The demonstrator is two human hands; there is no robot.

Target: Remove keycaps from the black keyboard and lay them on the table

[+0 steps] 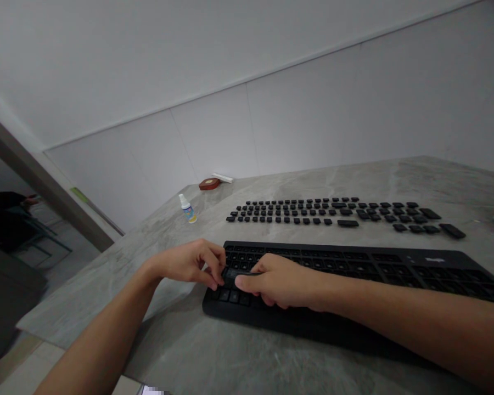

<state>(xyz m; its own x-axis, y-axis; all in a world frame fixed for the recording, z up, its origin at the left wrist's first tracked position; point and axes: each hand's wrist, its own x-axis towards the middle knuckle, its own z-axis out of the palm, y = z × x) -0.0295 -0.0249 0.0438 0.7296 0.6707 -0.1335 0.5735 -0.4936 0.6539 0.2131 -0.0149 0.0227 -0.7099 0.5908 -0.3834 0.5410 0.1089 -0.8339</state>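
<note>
Bent fingers of the left hand (208, 263) and the thumb of the right hand (278, 280) are at the left end of a black keyboard (239, 317); whether either is clamped on a part, I cannot tell. Bare marbled tabletop (160, 329) lies left of the keyboard and in a strip beyond it. Past that strip sit rows of loose black keycaps (307, 221), a spray bottle (188, 208) to their left. The right forearm (374, 299) crosses the keyboard, whose long axis runs left to right.
</note>
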